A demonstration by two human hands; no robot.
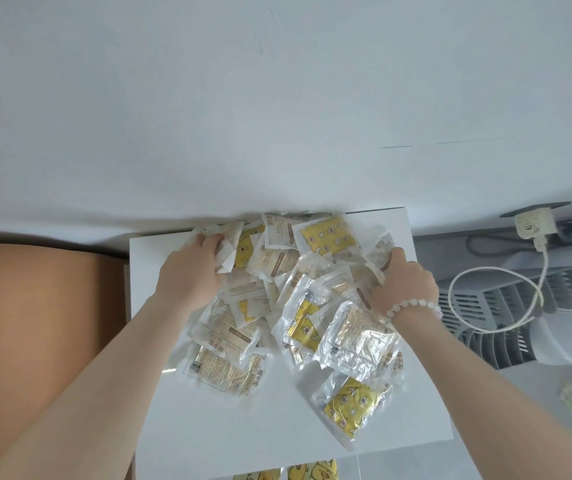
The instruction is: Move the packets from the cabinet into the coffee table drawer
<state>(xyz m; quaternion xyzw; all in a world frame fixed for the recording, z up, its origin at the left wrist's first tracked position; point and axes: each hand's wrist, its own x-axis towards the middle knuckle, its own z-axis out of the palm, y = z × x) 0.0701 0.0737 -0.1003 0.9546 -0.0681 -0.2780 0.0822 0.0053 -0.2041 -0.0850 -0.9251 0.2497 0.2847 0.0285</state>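
Bright, even daylight; soft focus; warped edges

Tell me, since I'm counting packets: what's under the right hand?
Under the right hand, clear packets overlap on the white cabinet top. Its fingers grip one; any beneath the palm are hidden.

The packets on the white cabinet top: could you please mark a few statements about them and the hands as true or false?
1. Both hands grip packets at the far end of the pile. True: left hand, right hand.
2. The beaded bracelet is on the left wrist. False: it is on the right wrist.
3. The packets lie scattered on the white cabinet top. True.
4. All packets show a yellow print. False: many are pale or clear.
5. The white cable lies across the packets. False: it hangs to the right of the cabinet.
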